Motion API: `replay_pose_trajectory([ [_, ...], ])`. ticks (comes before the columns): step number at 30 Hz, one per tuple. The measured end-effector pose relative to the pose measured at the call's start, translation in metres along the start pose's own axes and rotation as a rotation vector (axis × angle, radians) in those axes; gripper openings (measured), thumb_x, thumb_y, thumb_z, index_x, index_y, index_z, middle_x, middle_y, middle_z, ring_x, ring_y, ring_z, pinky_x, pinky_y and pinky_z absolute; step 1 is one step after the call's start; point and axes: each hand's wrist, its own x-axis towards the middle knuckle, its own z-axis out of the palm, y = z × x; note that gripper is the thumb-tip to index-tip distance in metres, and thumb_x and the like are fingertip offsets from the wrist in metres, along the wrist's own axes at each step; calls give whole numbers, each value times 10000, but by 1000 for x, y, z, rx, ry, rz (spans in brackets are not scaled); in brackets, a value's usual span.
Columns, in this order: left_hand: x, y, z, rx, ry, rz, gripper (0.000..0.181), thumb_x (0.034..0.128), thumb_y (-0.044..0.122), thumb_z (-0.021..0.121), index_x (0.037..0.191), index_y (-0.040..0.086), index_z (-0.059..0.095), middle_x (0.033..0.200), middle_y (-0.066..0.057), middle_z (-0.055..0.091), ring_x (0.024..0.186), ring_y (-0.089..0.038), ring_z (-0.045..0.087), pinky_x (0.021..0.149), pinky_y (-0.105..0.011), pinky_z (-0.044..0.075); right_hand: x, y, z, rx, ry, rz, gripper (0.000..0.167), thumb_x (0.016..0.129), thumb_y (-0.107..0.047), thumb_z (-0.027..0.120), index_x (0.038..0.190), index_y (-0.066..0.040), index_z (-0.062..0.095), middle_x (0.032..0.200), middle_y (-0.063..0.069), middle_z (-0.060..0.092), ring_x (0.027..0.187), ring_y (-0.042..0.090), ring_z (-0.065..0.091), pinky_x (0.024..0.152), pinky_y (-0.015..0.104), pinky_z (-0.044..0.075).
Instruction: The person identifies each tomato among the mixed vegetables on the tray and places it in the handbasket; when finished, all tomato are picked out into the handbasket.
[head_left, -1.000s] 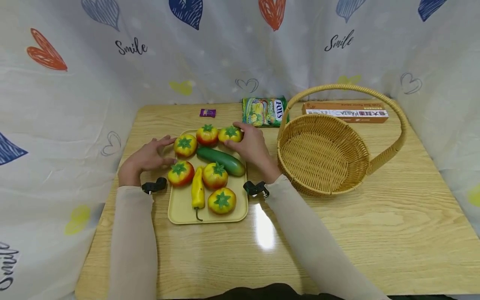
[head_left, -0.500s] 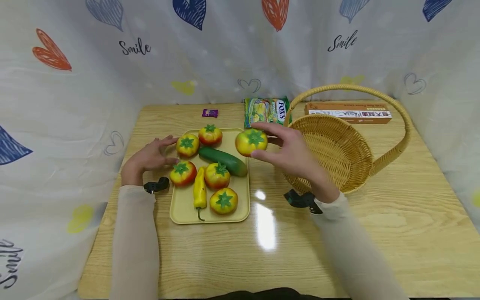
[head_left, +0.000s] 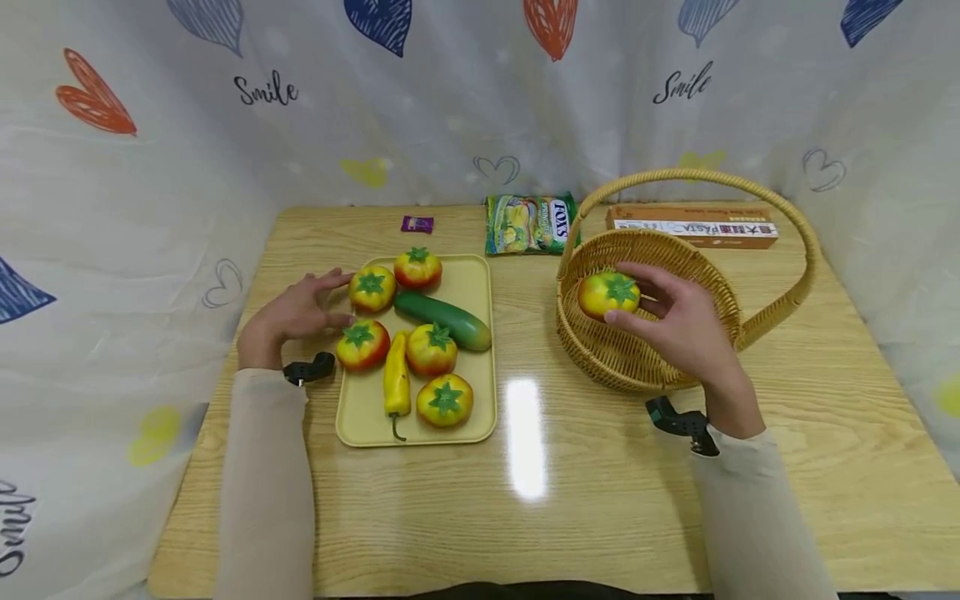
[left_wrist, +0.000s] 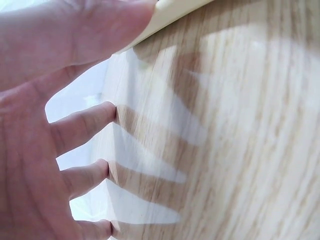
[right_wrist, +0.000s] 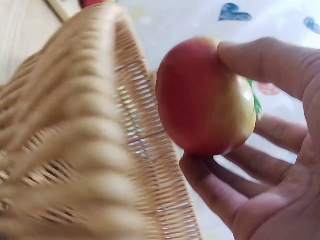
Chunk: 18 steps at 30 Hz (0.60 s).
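In the head view my right hand (head_left: pixel 686 321) pinches a yellow-red tomato (head_left: pixel 606 296) with a green star top, over the wicker basket (head_left: pixel 633 385). The right wrist view shows the tomato (right_wrist: pixel 200 100) between thumb and fingers, beside the basket's woven side (right_wrist: pixel 90 130). My left hand (head_left: pixel 288 321) rests at the left edge of the yellow tray (head_left: pixel 474 287), fingers spread, near two tomatoes. The left wrist view has its fingertips on the wooden table and the thumb by the tray's rim. On the tray lie several tomatoes (head_left: pixel 444 402), a green cucumber (head_left: pixel 442 320) and a yellow pepper (head_left: pixel 397 379).
Behind the tray are a small purple packet (head_left: pixel 417 224) and a green Fox's bag (head_left: pixel 529 225). A long pasta box (head_left: pixel 693 227) lies behind the basket, whose tall handle (head_left: pixel 806 250) arches above it. A patterned curtain hangs behind the table.
My right hand has lifted the tomato from the tray's back right corner and carried it rightward over the basket. My left hand has stayed at the tray's left edge.
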Motion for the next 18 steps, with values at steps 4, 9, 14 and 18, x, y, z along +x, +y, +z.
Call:
replay_pose_trajectory([
  [4,-1,1,0,-8,-4,-6,842,1021,297,772,1725,117,346,1832,-215,115,1652,-603,-40,1290,-804,64,7,7,8,0,-11,24,651,950,-117,871,1539,-32,608,1536,244,623,1339,466,678,1015,183,581],
  [9,0,3,1,-15,-7,-5,842,1022,297,775,1723,112,348,1832,-216,111,1652,-604,-40,1295,-796,68,14,11,16,-22,-43,65,661,969,-175,863,1557,-48,589,1557,215,617,1382,433,657,1137,483,561],
  [14,1,1,2,-30,-2,-7,843,1020,294,779,1725,124,349,1835,-205,109,1654,-599,-50,1288,-807,62,14,16,18,-111,-83,97,728,978,-208,857,1613,-64,531,1626,224,560,1442,481,595,1198,603,492],
  [18,2,-3,1,-44,6,-9,841,1017,286,783,1725,138,355,1838,-192,116,1659,-587,-61,1288,-808,53,14,17,16,-119,-83,106,734,981,-205,851,1622,-66,521,1642,231,541,1450,501,579,1197,620,487],
])
